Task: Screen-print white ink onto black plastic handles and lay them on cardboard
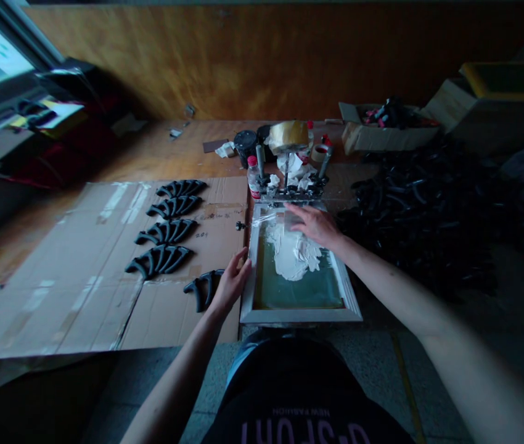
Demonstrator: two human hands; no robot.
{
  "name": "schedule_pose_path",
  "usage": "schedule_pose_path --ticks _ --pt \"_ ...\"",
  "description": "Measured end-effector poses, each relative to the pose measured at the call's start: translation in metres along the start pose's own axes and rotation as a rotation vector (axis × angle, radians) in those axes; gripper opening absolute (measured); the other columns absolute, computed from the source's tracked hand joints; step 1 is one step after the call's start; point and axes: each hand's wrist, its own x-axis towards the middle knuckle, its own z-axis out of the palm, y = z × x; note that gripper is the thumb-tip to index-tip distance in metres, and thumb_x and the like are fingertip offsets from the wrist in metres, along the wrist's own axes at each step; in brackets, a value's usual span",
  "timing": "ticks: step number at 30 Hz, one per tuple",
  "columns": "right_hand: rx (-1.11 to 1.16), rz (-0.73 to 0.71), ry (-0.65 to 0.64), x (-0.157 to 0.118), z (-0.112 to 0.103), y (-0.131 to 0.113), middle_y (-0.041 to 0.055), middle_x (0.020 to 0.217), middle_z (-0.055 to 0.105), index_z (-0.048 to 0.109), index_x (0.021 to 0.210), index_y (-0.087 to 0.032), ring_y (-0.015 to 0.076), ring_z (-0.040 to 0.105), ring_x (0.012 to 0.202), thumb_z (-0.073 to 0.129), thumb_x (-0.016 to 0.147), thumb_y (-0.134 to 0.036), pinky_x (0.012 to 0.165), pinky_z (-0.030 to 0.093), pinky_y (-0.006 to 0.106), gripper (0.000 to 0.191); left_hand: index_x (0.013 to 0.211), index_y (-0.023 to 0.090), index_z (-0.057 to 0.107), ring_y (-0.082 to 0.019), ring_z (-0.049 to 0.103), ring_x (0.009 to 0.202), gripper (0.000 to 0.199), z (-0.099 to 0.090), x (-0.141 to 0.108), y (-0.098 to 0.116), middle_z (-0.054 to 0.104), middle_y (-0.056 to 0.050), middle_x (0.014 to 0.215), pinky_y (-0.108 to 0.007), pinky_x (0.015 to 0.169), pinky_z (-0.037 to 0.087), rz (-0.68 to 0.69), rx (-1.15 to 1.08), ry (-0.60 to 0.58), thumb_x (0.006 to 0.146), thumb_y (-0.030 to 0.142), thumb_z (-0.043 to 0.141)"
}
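Note:
A silver-edged printing screen (301,316) lies flat before me, its green mesh smeared with thick white paste (295,256). My right hand (315,225) is over the far part of the mesh, fingers pointing left and closed on a pale flat piece (293,223), blurred and partly hidden. Beside the screen's left edge is my left hand (234,277), open with its fingers apart; whether it touches the edge I cannot tell. Near it lie a few curved black plastic parts (204,288) on cardboard. A metal clamp stand (290,194) rises at the screen's far end.
Rows of black curved parts (163,259) lie on the flattened cardboard (72,259) at left. A large heap of black parts (428,209) covers the right. Behind the screen stand a red-capped bottle (253,176), a dark tub (246,145) and a tape roll (320,152).

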Motion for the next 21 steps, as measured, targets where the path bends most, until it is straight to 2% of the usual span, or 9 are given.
schedule_pose_path --ticks 2,5,8,11,14,16,18,20,21 --pt "-0.032 0.113 0.14 0.008 -0.019 0.027 0.0048 0.102 0.068 0.051 0.136 -0.025 0.0192 0.063 0.086 0.066 0.085 -0.031 0.077 0.05 0.03 0.053 0.127 0.019 0.059 -0.013 0.057 0.058 0.061 -0.003 -0.005 0.028 0.066 -0.003 0.077 -0.02 0.049 0.041 0.04 -0.068 0.023 0.084 0.063 0.051" --pt "-0.099 0.304 0.266 -0.011 -0.036 0.067 0.0054 0.087 0.069 0.062 0.12 -0.012 0.016 0.062 0.073 0.047 0.095 -0.031 0.067 0.049 0.026 0.035 0.107 0.018 0.066 -0.012 0.058 0.058 0.057 0.0 -0.001 0.073 0.066 -0.004 0.077 -0.02 0.048 0.043 0.173 -0.275 0.076 0.087 0.066 0.043" --pt "-0.135 0.35 0.117 -0.05 -0.016 0.076 0.0035 0.075 0.068 0.069 0.091 -0.009 0.0128 0.057 0.064 0.037 0.098 -0.033 0.059 0.048 0.022 0.04 0.103 0.018 0.065 -0.015 0.064 0.071 0.052 0.006 0.015 0.116 0.068 -0.007 0.088 -0.022 0.054 0.05 0.343 -0.446 0.102 0.088 0.063 0.045" --pt "-0.12 0.248 -0.09 -0.082 0.031 0.05 0.0052 0.081 0.068 0.069 0.08 -0.014 0.015 0.061 0.074 0.058 0.089 -0.042 0.068 0.049 0.023 0.032 0.105 0.017 0.063 -0.017 0.066 0.079 0.051 0.013 0.026 0.136 0.069 -0.009 0.091 -0.023 0.058 0.053 0.373 -0.485 0.088 0.088 0.062 0.045" --pt "-0.173 0.225 -0.251 -0.094 0.067 0.016 0.0129 0.097 0.067 0.065 0.086 -0.014 0.0231 0.062 0.095 0.066 0.085 -0.038 0.081 0.046 0.03 0.024 0.116 0.02 0.058 -0.017 0.067 0.08 0.053 0.028 0.015 0.115 0.07 -0.009 0.097 -0.023 0.058 0.052 0.326 -0.521 0.128 0.088 0.063 0.046" --pt "-0.158 0.326 -0.288 -0.095 0.076 -0.007 0.0141 0.094 0.067 0.062 0.094 -0.012 0.0236 0.062 0.092 0.06 0.09 -0.031 0.08 0.045 0.031 0.019 0.119 0.018 0.058 -0.02 0.068 0.082 0.058 0.046 -0.003 0.08 0.07 -0.013 0.102 -0.025 0.057 0.052 0.108 -0.488 -0.022 0.084 0.064 0.052" --pt "-0.081 0.404 -0.252 -0.097 0.077 -0.032 0.0126 0.09 0.067 0.059 0.098 -0.013 0.0221 0.062 0.086 0.054 0.093 -0.027 0.075 0.045 0.03 0.016 0.119 0.015 0.059 -0.027 0.068 0.091 0.065 0.065 -0.023 0.042 0.069 -0.018 0.109 -0.03 0.061 0.054 -0.224 -0.416 -0.279 0.079 0.065 0.059" --pt "0.044 0.312 -0.195 -0.1 0.076 -0.059 0.0106 0.091 0.066 0.058 0.099 -0.015 0.0209 0.061 0.088 0.053 0.094 -0.026 0.076 0.044 0.029 0.013 0.119 0.016 0.059 -0.03 0.066 0.1 0.063 0.078 -0.037 0.011 0.067 -0.018 0.116 -0.035 0.068 0.056 -0.388 -0.462 -0.355 0.08 0.065 0.057" --pt "0.123 0.205 -0.186 -0.103 0.075 -0.068 0.0092 0.092 0.065 0.059 0.098 -0.016 0.02 0.061 0.09 0.053 0.094 -0.024 0.077 0.044 0.029 0.01 0.117 0.015 0.059 -0.029 0.066 0.102 0.059 0.079 -0.042 0.0 0.067 -0.018 0.116 -0.036 0.071 0.056 -0.414 -0.504 -0.331 0.082 0.063 0.055"
